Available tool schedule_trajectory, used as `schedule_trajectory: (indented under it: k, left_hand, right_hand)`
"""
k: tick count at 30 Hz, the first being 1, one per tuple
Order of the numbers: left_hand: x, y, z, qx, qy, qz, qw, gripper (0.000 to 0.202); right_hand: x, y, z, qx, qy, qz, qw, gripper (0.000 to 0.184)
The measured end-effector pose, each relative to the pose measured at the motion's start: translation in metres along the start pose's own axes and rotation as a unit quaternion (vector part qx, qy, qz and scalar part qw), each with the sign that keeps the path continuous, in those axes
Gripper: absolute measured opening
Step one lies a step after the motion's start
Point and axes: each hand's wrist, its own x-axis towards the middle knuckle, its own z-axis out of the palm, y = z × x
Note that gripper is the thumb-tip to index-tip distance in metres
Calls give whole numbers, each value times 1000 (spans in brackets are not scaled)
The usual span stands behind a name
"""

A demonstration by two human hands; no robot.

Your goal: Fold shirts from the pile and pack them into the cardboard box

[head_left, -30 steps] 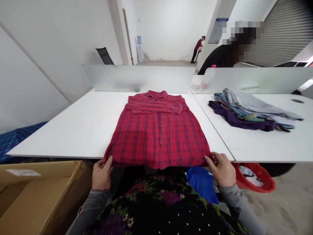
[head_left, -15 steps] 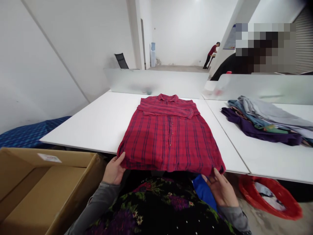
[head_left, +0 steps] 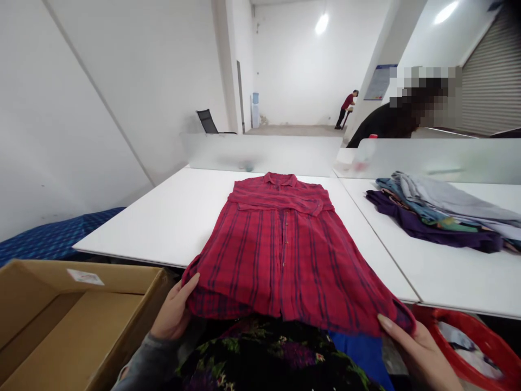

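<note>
A red plaid shirt (head_left: 260, 250) with dark blue stripes lies front up on the white table (head_left: 163, 212), its collar at the far end. Both sleeves are folded across the chest. The hem hangs over the table's near edge. At the hem's left corner, my left hand (head_left: 175, 309) pinches the fabric between thumb and fingers. My right hand (head_left: 419, 347) grips the right hem corner, thumb on top, the other fingers hidden beneath the cloth. Between the two hands the hem is stretched out wide.
Folded clothes (head_left: 439, 212) are piled on the right table. An open cardboard box (head_left: 81, 320) stands at the lower left, beside blue fabric (head_left: 57, 231). A red-lined bin (head_left: 488, 336) is at the lower right. Frosted dividers (head_left: 260, 152) edge the tables; a person (head_left: 378, 119) is beyond.
The hem has come nearer to me and is spread wider. My left hand has shifted left and down, my right hand right and down, both with the shirt's corners.
</note>
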Motion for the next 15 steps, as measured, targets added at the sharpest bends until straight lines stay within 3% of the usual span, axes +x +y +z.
schedule_trajectory:
  k: [4,7,11,15]
  left_hand:
    - [-17,17,-15,-5,10,-9,1000,40]
    - [-13,31,-6,-25,-9,6,1000,38]
    - [27,59,36,-34,-50,37,997,15]
    - [111,97,101,-59,-110,94,988,8]
  right_hand:
    - [-5,-13,-20,-37,32,12,999,50]
    - [14,-37,-10,-3,31,-17,999,48]
    - [78,-89,27,45,-17,-82,995,30]
    - [176,-145,64,72,-71,-138,985,27]
